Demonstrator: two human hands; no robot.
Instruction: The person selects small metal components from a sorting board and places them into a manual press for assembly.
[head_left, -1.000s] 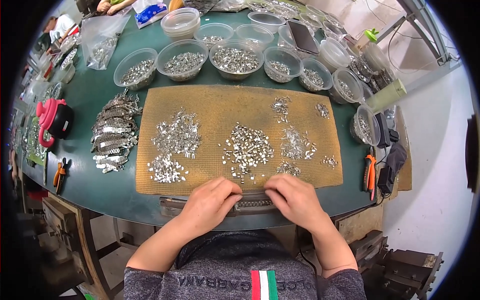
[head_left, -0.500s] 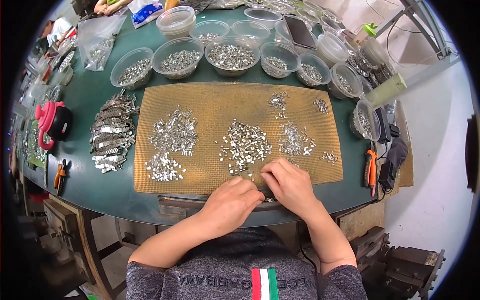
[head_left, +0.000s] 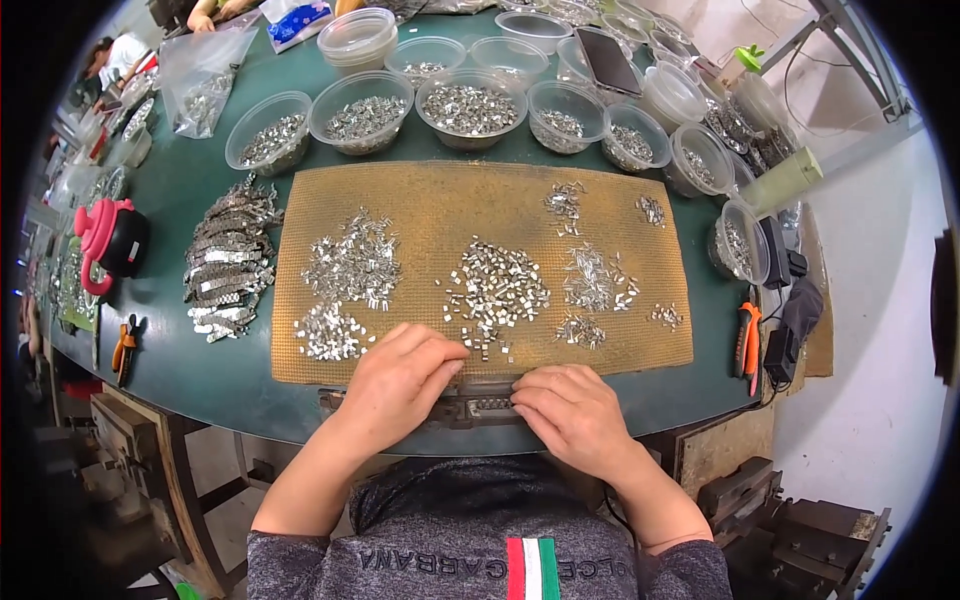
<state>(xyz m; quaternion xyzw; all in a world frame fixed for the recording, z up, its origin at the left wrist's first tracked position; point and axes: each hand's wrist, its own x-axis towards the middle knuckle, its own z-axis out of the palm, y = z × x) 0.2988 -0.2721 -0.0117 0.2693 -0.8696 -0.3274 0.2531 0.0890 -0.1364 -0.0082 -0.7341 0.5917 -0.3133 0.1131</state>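
Observation:
My left hand is at the mat's front edge, thumb and forefinger pinched together beside a central pile of small shiny metal pieces. Anything between those fingertips is too small to make out. My right hand has its fingers curled together against the right part of a dark metal bar fixture, and what they hold is hidden. Between the hands, a short row of small metal links sits in the fixture. Both hands rest close to the brown textured mat.
More piles of metal pieces lie on the mat. Left of it are stacked metal link bands, a pink-and-black pot and orange-handled pliers. Plastic bowls of parts and a phone stand behind; other pliers lie right.
My hands have moved apart. The left went left and up to the pile's near edge; the right drew slightly down. The fixture with its row of links now shows between them.

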